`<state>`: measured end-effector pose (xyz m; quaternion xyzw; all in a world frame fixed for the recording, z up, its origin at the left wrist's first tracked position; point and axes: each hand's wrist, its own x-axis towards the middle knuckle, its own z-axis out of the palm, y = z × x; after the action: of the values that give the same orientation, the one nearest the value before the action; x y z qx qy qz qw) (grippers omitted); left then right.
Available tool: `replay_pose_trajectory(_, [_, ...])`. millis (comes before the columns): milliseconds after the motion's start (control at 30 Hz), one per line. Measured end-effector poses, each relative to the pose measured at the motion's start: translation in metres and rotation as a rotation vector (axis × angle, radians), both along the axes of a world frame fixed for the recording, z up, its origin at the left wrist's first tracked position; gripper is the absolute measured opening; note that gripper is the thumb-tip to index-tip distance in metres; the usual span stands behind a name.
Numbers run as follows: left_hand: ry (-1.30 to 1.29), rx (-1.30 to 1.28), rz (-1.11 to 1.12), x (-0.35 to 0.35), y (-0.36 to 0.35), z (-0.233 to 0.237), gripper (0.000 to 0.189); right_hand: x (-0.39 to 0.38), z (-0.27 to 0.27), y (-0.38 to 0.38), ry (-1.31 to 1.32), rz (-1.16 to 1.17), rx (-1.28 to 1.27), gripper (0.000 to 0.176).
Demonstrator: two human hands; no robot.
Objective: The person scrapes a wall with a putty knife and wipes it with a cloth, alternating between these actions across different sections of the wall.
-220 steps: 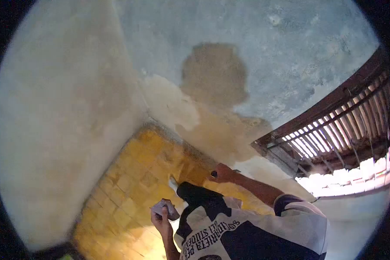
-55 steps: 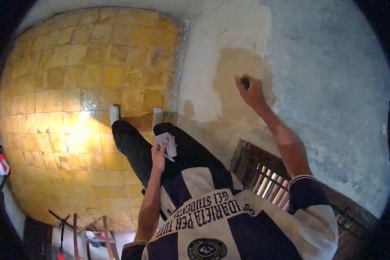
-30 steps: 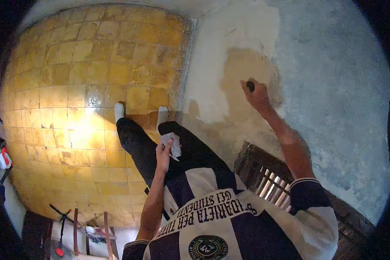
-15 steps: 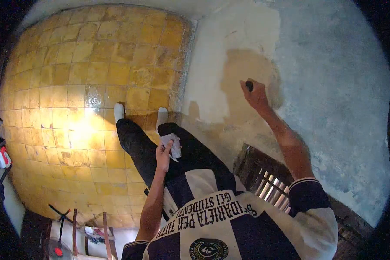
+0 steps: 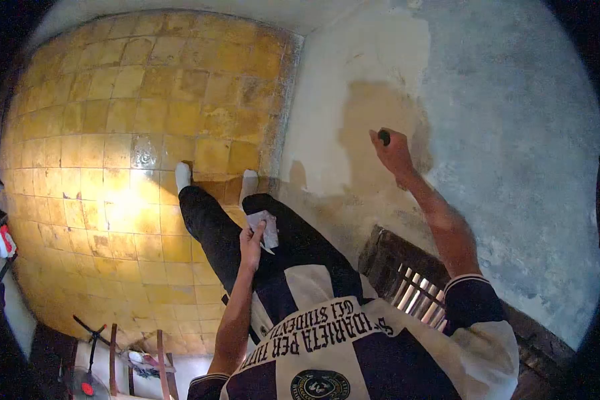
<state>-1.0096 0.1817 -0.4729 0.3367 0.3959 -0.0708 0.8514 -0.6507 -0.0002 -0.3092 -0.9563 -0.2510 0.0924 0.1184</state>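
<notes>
My right hand [image 5: 395,153] is raised to the wall, its fingers wrapped round a tool with a black handle [image 5: 384,137]. Only the rounded handle end shows; the rest of the tool is hidden by the fist. Around that hand the wall [image 5: 327,127] has a pale, smooth coat, which gives way to mottled blue-grey on the right. Low in front of my thighs, my left hand [image 5: 251,244] grips a flat, pale grey piece [image 5: 267,228] with a thin light tip sticking out below. Thumb and fingers close on its near side.
Yellow floor tiles [image 5: 80,160] stretch to the left, with a bright light patch. My white-socked feet stand near the wall's foot. A dark wooden frame with slats [image 5: 417,293] is by my right side. At lower left are a fan [image 5: 87,383] and a wooden rack [image 5: 161,360].
The view has shifted slightly. My right hand stays at nearly the same spot on the wall, and my left hand keeps the flat grey piece with hardly any movement.
</notes>
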Motion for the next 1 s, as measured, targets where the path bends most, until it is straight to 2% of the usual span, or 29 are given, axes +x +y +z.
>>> replay_pose_trajectory(133, [0.013,0.061,0.011,0.002,0.001,0.004,0.022,0.001,0.011,0.01,-0.027,-0.019,-0.003,0.041])
replay_pose_trajectory(233, [0.009,0.084,0.009,0.008,0.006,0.016,0.022,-0.003,-0.001,0.005,0.094,0.001,0.033,0.04])
replay_pose_trajectory(300, [0.013,0.051,-0.023,0.013,0.011,0.031,0.023,0.0,0.011,0.017,0.033,-0.013,0.025,0.038])
replay_pose_trajectory(433, [0.025,0.122,-0.04,-0.002,0.001,0.001,0.024,0.002,-0.009,-0.007,-0.047,0.037,0.006,0.037])
replay_pose_trajectory(500, [0.013,0.132,-0.046,-0.008,-0.005,-0.017,0.024,0.006,-0.005,0.013,-0.022,0.079,0.005,0.037])
replay_pose_trajectory(600, [0.007,0.059,0.004,0.009,0.007,0.022,0.023,0.007,0.014,0.025,-0.018,0.023,0.002,0.038])
replay_pose_trajectory(733, [0.033,0.049,-0.051,0.009,0.01,0.016,0.03,-0.003,0.002,0.013,0.075,0.02,0.017,0.04])
replay_pose_trajectory(800, [0.037,0.02,-0.066,0.007,0.012,0.019,0.031,0.004,0.002,0.019,0.006,0.046,0.009,0.039])
replay_pose_trajectory(900, [0.035,0.084,-0.002,0.001,0.004,0.004,0.021,0.007,-0.013,-0.003,-0.01,0.034,-0.033,0.038])
replay_pose_trajectory(1000, [0.043,0.201,-0.016,0.007,0.007,0.011,0.022,0.003,-0.012,0.005,0.016,0.063,-0.046,0.037])
